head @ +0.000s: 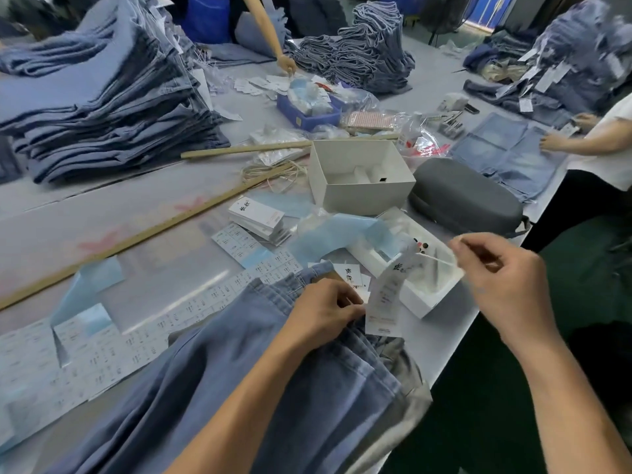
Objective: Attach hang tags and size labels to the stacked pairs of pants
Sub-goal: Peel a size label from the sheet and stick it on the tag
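Pants (239,388) on near tabletop (154,268) edge, long axis running from lower left up to waistband at upper right; legs cut off by frame bottom. Left hand (328,309) pinches waistband. Right hand (502,268) pinches thin string (437,260) (taut, blurred), raised above white tray. Hang tag (384,299) dangles between hands, long axis near vertical, print illegible. Label sheets (102,343) lie beside pants.

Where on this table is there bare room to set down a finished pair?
Free: the strip between the big jeans stack and the long wooden ruler. A smaller patch lies between the ruler and the label sheets. Crowded: around the white box, grey case, blue tray.
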`<state>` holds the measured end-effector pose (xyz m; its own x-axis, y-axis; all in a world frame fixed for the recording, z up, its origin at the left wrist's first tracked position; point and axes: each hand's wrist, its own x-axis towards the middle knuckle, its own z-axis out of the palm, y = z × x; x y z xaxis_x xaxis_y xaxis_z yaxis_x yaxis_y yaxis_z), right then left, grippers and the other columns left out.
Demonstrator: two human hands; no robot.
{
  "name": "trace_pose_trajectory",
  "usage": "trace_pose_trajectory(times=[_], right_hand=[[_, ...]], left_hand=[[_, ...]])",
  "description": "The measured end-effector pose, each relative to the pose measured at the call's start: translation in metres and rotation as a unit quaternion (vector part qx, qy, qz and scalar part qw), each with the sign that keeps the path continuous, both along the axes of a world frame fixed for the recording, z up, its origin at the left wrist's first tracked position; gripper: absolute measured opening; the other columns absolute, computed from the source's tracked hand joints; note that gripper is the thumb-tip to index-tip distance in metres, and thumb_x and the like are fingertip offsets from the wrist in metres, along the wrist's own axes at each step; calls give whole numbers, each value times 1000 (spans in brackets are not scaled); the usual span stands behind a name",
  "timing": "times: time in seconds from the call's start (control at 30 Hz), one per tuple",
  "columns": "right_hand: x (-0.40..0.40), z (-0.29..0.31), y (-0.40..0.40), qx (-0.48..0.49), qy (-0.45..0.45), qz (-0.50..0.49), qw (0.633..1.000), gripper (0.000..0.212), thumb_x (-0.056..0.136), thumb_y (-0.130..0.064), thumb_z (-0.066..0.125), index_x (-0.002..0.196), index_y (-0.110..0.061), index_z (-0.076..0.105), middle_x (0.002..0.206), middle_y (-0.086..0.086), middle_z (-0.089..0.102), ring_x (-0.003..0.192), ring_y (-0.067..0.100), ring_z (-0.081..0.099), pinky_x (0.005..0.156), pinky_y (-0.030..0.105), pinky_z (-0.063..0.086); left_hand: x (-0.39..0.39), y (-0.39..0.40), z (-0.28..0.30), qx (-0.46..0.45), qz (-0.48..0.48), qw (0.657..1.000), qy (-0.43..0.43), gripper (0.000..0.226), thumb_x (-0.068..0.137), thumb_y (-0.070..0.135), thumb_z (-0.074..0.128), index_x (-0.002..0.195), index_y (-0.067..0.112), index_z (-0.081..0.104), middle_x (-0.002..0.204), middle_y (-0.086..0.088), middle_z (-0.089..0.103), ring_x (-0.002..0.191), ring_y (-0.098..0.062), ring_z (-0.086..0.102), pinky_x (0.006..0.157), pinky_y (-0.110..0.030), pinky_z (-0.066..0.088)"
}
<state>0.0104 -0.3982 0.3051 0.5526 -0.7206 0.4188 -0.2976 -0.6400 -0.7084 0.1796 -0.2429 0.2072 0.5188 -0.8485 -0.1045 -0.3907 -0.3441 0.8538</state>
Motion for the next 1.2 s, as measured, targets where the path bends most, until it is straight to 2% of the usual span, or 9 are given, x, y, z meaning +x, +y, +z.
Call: trace_pose_trajectory(times=[0.2, 0.37, 0.47, 0.57, 0.77, 0.87, 0.97, 1.07, 1.2], right_hand=[[-8, 15, -16, 27, -78, -10, 997, 10, 92, -45, 65, 93, -40, 75, 89, -15, 74, 82, 3, 70, 69, 8, 50], [-1, 24, -20, 94, -173, -13, 980, 12, 95, -31, 65, 92, -31, 76, 91, -6, 75, 89, 11, 71, 84, 27, 58], [3, 45, -23, 136, -276, -12, 951, 13, 96, -31, 64, 93, -26, 75, 86, -4, 71, 82, 14, 68, 81, 34, 60], [9, 58, -25, 140, -288, -5, 947, 15, 97, -35, 63, 97, -26, 75, 85, -3, 69, 80, 14, 66, 75, 32, 59], [16, 47, -18, 105, -114, 97, 983, 11, 98, -25, 66, 98, -25, 77, 74, -4, 66, 61, 10, 54, 52, 19, 47], [19, 24, -2, 63, 116, 164, 978, 11, 94, -27, 71, 89, -32, 79, 73, -10, 72, 63, -2, 59, 60, 8, 44], [24, -18, 28, 64, 335, 183, 922, 15, 96, -35, 67, 83, -37, 74, 73, -22, 69, 70, -7, 61, 67, 10, 44], [24, -54, 51, 23, 396, 134, 908, 17, 100, -37, 57, 93, -31, 71, 83, -15, 70, 80, 3, 62, 76, 29, 51], [23, -65, 63, -47, 384, 109, 916, 22, 98, -37, 52, 80, -29, 62, 76, -11, 64, 69, 5, 59, 63, 28, 49]], left_hand=[[-3, -5, -1, 48, -13, 997, -52, 21, 91, 47, 69, 91, 28, 78, 87, 13, 73, 85, -9, 66, 75, -29, 51], [-1, -4, -3, 31, -25, 999, -19, 17, 89, 38, 74, 104, 31, 73, 87, 12, 72, 85, -10, 68, 82, -35, 55], [0, 2, -6, -12, -32, 999, 13, 21, 87, 28, 78, 106, 34, 69, 84, 13, 73, 80, -4, 68, 82, -32, 55], [-1, 5, -8, -45, -24, 999, 18, 17, 86, 25, 79, 98, 31, 69, 83, 13, 74, 79, -2, 68, 80, -34, 55], [0, 7, -8, -77, -16, 996, 42, 14, 86, 25, 79, 95, 31, 70, 85, 12, 74, 78, -4, 66, 75, -26, 52], [2, 8, -7, -124, -10, 986, 110, 14, 85, 17, 81, 94, 22, 72, 85, 4, 75, 82, -11, 71, 73, -20, 49], [4, 9, -7, -177, -4, 971, 160, 11, 87, 7, 79, 94, 10, 71, 86, -5, 74, 81, -16, 70, 74, -27, 50], [4, 10, -9, -196, -9, 966, 170, 10, 89, 2, 75, 95, 7, 70, 89, -7, 74, 86, -23, 71, 83, -41, 55], [3, 10, -9, -198, -17, 969, 148, 13, 89, -3, 72, 92, 9, 68, 93, -6, 71, 92, -20, 71, 86, -34, 56]])
